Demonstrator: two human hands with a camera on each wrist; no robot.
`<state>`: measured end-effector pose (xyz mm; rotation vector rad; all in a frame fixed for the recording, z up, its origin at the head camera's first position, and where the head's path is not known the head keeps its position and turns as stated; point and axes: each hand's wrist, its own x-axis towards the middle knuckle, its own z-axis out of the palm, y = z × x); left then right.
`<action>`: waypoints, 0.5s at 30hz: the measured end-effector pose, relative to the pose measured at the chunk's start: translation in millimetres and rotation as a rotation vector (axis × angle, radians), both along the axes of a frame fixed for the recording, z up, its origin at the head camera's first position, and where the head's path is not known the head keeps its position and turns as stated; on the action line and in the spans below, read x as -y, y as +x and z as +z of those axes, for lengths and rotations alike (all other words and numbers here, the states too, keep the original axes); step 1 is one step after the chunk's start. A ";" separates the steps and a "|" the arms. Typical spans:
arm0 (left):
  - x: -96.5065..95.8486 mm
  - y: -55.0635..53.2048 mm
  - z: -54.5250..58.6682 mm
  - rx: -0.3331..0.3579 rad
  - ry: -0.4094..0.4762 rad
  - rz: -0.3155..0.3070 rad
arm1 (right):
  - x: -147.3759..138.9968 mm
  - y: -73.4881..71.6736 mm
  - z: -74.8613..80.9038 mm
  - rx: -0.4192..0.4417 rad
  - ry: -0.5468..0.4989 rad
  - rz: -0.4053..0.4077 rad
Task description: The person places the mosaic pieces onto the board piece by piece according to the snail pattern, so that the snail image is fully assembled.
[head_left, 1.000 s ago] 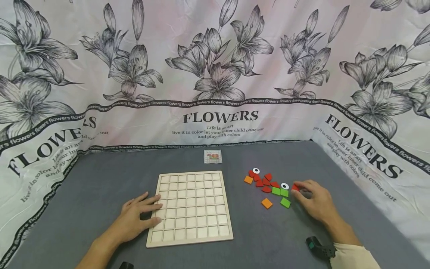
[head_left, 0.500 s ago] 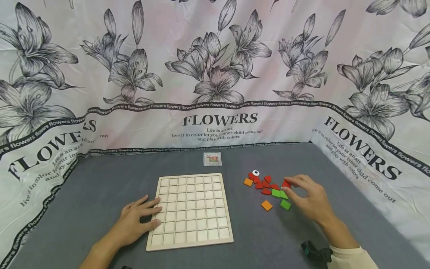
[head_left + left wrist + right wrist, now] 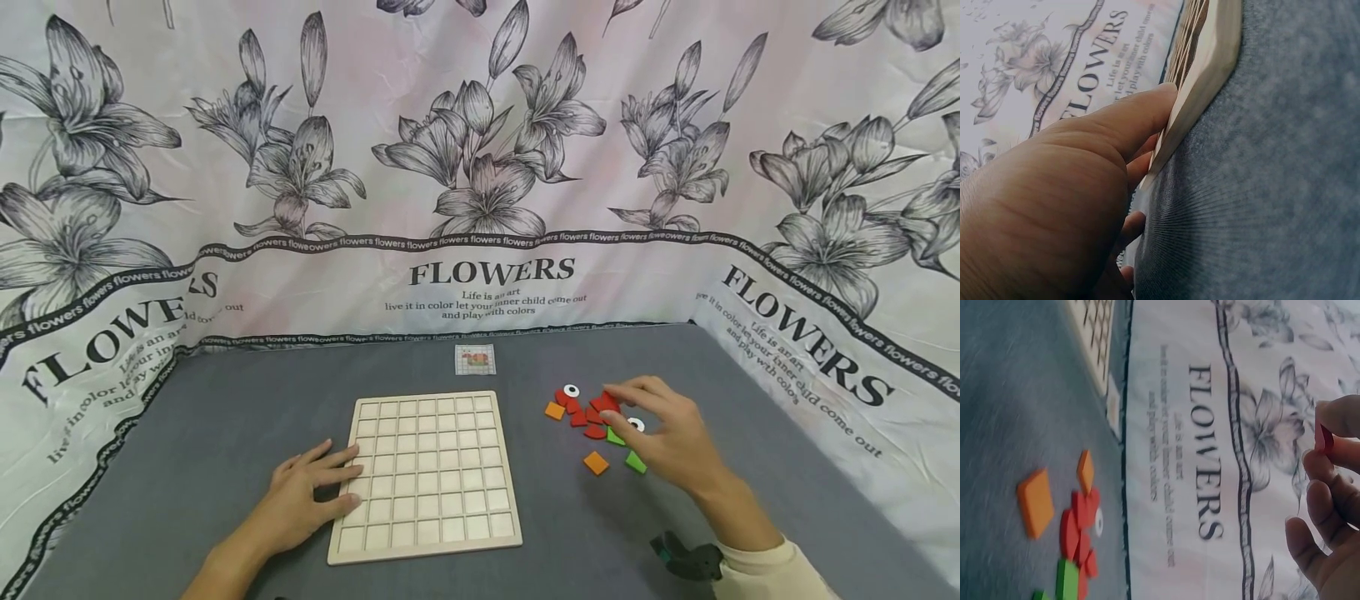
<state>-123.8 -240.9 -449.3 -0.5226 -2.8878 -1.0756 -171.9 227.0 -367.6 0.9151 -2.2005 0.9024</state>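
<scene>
A wooden grid board (image 3: 426, 475) lies on the grey cloth. My left hand (image 3: 303, 492) rests its fingertips on the board's left edge; in the left wrist view the thumb (image 3: 1147, 109) touches the board's side (image 3: 1200, 87). My right hand (image 3: 667, 429) pinches a red tile (image 3: 1322, 432) between thumb and finger, above the pile. Under and around it lie several red tiles (image 3: 577, 419), orange squares (image 3: 596, 463), green tiles (image 3: 636, 462) and white rings with dark centres (image 3: 572, 390). The hand partly covers one ring and some tiles.
A small picture card (image 3: 475, 359) lies behind the board, showing a coloured figure on a grid. A floral curtain (image 3: 480, 283) borders the table at the back and sides. A black strap device (image 3: 686, 558) sits at the right wrist.
My right hand has moved left with the red tile, from the right of the pile to over it. The left hand stays on the board. The head view has tilted up slightly.
</scene>
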 end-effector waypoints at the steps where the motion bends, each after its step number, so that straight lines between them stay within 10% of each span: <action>1: 0.1 0.1 0.3 -0.007 0.000 -0.002 | 3.1 -0.1 1.1 0.008 -0.002 0.011; 15: 0.2 -0.2 -3.1 -0.009 0.008 0.000 | 59.7 -12.8 -6.3 0.001 -0.049 0.170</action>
